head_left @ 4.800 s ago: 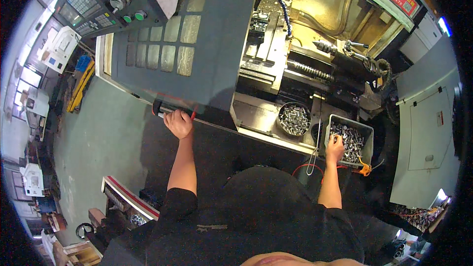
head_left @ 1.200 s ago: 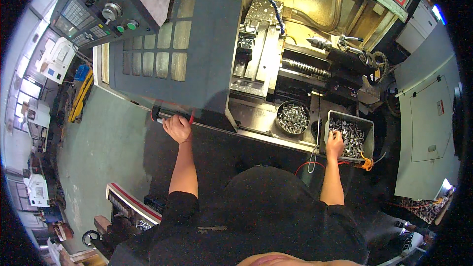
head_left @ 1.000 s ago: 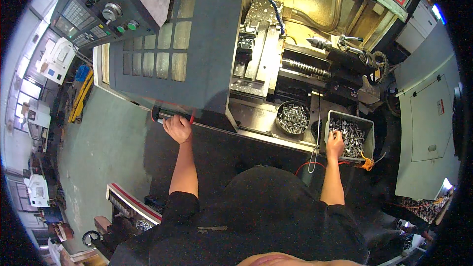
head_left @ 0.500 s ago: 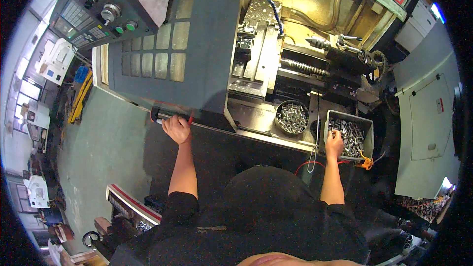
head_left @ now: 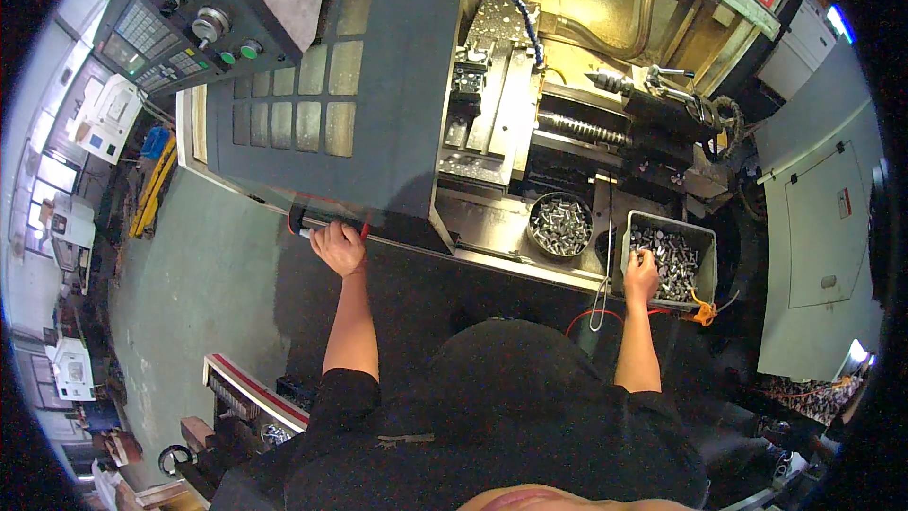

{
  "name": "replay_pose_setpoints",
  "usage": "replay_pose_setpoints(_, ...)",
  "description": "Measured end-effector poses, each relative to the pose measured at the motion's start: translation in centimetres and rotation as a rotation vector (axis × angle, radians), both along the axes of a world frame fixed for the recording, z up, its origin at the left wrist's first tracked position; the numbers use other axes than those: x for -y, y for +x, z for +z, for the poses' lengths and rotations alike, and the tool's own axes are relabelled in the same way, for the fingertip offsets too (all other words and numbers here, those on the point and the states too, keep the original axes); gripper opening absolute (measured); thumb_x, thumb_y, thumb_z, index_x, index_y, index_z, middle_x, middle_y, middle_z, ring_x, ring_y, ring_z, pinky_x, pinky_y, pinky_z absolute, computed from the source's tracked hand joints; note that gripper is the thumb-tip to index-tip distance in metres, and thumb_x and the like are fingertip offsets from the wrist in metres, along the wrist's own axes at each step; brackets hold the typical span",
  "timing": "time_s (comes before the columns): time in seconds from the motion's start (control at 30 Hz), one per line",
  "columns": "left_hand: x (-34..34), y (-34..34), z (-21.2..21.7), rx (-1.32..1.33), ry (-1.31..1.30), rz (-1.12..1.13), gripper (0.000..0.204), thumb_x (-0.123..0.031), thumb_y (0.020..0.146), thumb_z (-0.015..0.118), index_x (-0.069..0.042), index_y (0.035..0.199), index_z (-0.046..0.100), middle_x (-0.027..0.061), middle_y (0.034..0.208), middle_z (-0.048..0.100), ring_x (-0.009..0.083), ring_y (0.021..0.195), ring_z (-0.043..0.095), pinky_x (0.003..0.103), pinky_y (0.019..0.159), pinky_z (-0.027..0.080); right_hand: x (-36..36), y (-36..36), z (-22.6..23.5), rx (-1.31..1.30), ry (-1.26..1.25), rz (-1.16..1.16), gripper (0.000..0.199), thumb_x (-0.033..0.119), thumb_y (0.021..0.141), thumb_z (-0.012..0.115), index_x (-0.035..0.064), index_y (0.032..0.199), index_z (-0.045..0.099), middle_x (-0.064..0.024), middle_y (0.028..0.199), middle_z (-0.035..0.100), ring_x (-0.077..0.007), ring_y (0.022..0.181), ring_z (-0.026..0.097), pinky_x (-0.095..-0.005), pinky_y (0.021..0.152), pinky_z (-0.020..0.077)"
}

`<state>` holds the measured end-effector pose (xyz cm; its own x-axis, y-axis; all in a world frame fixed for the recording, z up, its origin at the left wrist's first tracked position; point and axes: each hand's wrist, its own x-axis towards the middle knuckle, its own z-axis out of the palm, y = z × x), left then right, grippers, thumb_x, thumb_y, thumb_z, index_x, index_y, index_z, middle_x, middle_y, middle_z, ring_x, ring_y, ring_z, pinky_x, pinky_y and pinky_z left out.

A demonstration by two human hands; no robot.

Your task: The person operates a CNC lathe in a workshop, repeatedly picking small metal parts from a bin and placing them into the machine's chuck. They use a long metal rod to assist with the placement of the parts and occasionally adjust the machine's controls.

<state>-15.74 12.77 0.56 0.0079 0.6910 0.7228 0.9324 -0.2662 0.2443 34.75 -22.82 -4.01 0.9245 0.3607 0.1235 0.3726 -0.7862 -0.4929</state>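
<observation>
Nothing much has moved since the earlier pictures: both hands sit where they were, and the view has only tipped a little. The left hand [head_left: 339, 248] is closed around the handle [head_left: 305, 225] at the bottom edge of the grey door [head_left: 378, 95], which is slid to the left so the machine is open. The right hand [head_left: 641, 276] rests inside the grey bin [head_left: 707, 244], fingers curled down into the small metal parts [head_left: 673, 263]; whether it has one pinched cannot be told. Just left of the bin is a round bowl [head_left: 560, 224] with more shiny parts. Behind them, the chuck [head_left: 605, 81] waits inside the machine. Up at the far left is the control panel [head_left: 175, 24] with knobs and buttons. It looks like the picking step, with the door held open. Next, the right hand would need a firm pinch on one part and a careful lift toward the chuck.
</observation>
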Motion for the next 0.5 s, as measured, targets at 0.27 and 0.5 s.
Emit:
replay_pose_setpoints(0.27,-1.5,-0.9,-2.4,-0.077,0.123,0.032,0.025,-0.026,0.084,0.057,-0.002,0.077,0.062,0.0197,0.079,0.061,0.0421,0.088,0.057,0.055,0.091,0.044,0.7,0.4,-0.3,0.023,0.116,0.016,0.027,0.032,0.091,0.064,0.0117,0.108,0.068,-0.0184,0.098,0.072,-0.0415,0.091,0.068,-0.0508,0.079,0.0528)
replay_pose_setpoints(0.5,-1.1,-2.1,-2.8,-0.110,0.047,-0.017,0.033,-0.031,0.093,0.053,-0.001,0.093,0.068,0.0220,0.094,0.066,0.0420,0.089,0.058,0.056,0.081,0.044,0.5,0.4,1.4,-0.193,-0.012,-0.079,0.036,0.041,0.091,0.064,0.0152,0.115,0.069,-0.0169,0.108,0.072,-0.0389,0.101,0.068,-0.0512,0.085,0.0535)
